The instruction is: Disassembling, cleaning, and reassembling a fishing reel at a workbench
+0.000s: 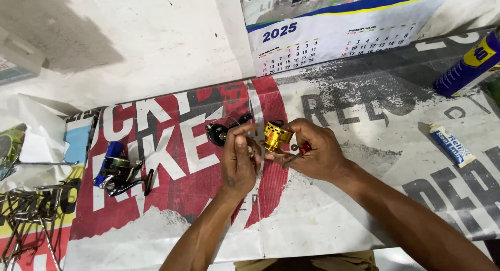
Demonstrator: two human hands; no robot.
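Spool [276, 136] (gold, rigid, judged light and slippery) is pinched at its rim by the right hand [312, 151], fingers closed; left hand [238, 159], half-curled, touches it mid-bench.

Wall calendar [333, 39], blue spray can [469, 65], white tube [452, 145]

Spool: small gold-coloured metal fishing-reel spool with drilled holes [276, 136], held off the printed banner, tilted, between both hands.
Screwdriver: thin tool with a red handle [301, 151], lying across the right palm, just beside the spool.
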